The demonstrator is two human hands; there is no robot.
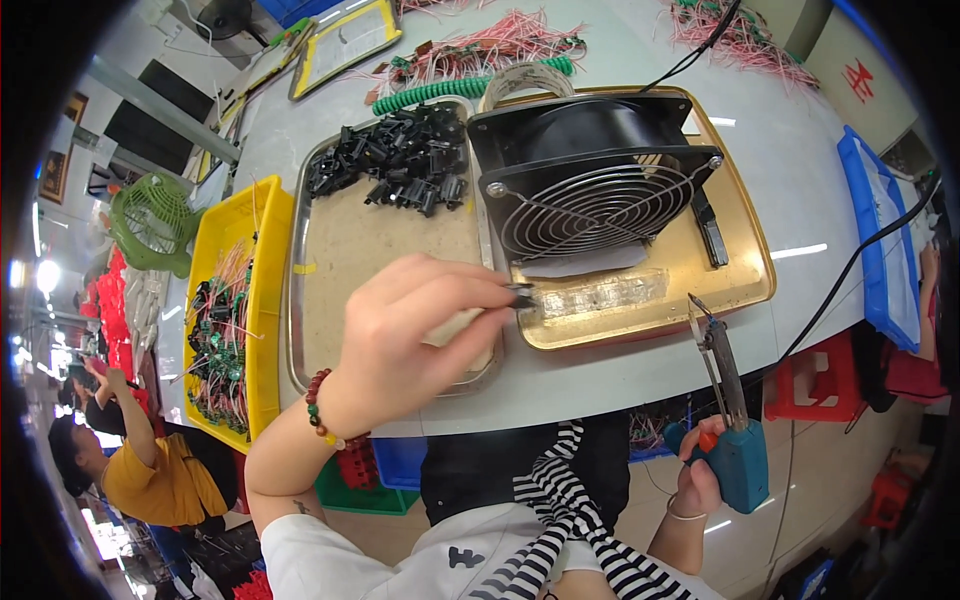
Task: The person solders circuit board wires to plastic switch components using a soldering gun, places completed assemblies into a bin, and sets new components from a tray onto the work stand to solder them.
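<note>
1. Over the near edge of the grey table (800,180), in the head view, the left hand (400,335) is seen with thumb and fingers pinched together on a small black part (522,295). The part is held just above the front lip of the gold tray (745,250), beside the steel tray (340,250).
2. The right hand (700,480) is wrapped tight round the grip of a teal soldering gun (735,440), held below the table edge with its tip (700,310) pointing up toward the gold tray, near the pinched part but apart from it.
3. A pile of black parts (400,160) lies at the far end of the steel tray; a black fan (590,180) with a wire grille stands tilted in the gold tray.
4. Risk is judged as follows: the left fingertips sit very close to the part, so a burn could be caused if the tip were brought in at a poor angle; the small part could also slip from the pinch and fall over the table edge. The black cable (850,270) could be snagged.
5. A yellow bin (255,300) of wired components stands to the left of the steel tray. A blue tray (870,230) lies at the right edge, and a red sign (857,78) is seen on the pale wall at upper right. Yellow-framed sheets (345,40) lie at the far left.
</note>
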